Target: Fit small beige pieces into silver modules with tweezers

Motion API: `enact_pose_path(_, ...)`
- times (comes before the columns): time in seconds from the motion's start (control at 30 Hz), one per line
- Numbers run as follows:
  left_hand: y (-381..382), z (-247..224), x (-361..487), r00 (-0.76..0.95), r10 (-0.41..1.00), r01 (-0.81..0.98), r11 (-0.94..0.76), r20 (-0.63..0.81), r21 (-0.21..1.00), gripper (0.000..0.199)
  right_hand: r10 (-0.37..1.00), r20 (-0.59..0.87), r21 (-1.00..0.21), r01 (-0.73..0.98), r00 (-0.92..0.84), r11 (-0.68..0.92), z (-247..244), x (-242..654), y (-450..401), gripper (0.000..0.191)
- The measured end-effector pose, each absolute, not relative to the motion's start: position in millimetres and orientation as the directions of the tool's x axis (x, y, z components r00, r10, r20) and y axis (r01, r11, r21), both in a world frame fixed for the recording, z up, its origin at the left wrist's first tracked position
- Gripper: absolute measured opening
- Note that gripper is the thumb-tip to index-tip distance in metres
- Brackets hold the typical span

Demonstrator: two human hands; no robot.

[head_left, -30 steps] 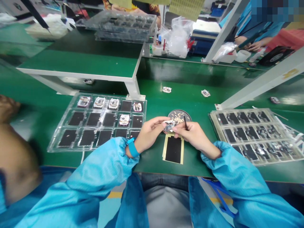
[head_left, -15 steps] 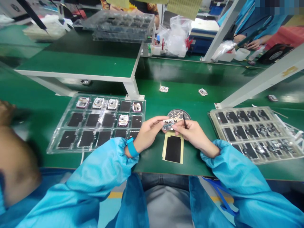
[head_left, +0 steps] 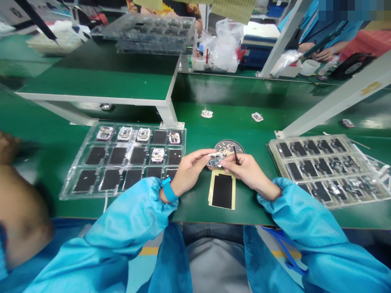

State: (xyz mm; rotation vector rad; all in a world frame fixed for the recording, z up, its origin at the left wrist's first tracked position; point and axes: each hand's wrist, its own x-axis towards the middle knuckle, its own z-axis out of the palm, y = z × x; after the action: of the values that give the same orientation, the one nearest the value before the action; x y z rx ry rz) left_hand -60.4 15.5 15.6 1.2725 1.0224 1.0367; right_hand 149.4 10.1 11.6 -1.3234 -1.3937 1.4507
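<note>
My left hand (head_left: 190, 171), closed in a pinch, holds a small silver-white watch-like housing (head_left: 215, 160) by its left side. My right hand (head_left: 248, 173) is closed at the housing's right edge, its fingertips touching it. A slim black tool (head_left: 235, 155) stands up out of the right hand's grip; its tip is hidden. Just behind the hands lies a round dark dish (head_left: 240, 145) with many tiny pale pieces. In front of them is a yellowish backing sheet (head_left: 210, 193) bearing a black rectangle (head_left: 222, 192).
A clear compartment tray (head_left: 67, 191) with several housings and dark pads stands left. Stacked trays (head_left: 378, 198) with metal parts lie right. Loose housings (head_left: 207, 114) rest farther back. A raised green shelf (head_left: 100, 81) and white posts (head_left: 330, 101) bound the bench. Another person's arm (head_left: 21, 211) is at far left.
The view has shifted slightly. Both hands keep the same hold on the housing and the black tool, with barely any visible movement.
</note>
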Motion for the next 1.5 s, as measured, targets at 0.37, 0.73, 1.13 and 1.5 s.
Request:
enact_pose_path(0.37, 14.6, 12.6, -59.8, 0.241, 0.970, 0.003, 0.029, -0.029, 1.000, 0.034, 0.954, -0.190, -0.977, 0.143, -0.231, -0.160, 11.6, 149.2, 11.1, 0.040)
enact_pose_path(0.73, 14.3, 14.6, -60.3, 0.225, 0.974, 0.037, 0.011, -0.019, 0.999, 0.032, 0.950, -0.203, -0.972, 0.165, -0.236, -0.167, 14.3, 150.0, 10.6, 0.039)
enact_pose_path(1.13, 14.6, 12.0, -60.6, 0.224, 0.974, 0.026, -0.045, 0.038, 0.999, 0.029, 0.949, -0.174, -0.982, 0.119, -0.264, -0.147, 17.1, 149.7, 10.6, 0.036)
enact_pose_path(1.5, 12.4, 9.9, -61.3, 0.232, 0.962, 0.085, -0.165, 0.142, 0.983, 0.028, 0.955, -0.151, -0.989, 0.038, -0.255, -0.146, 14.1, 151.7, 9.9, 0.032)
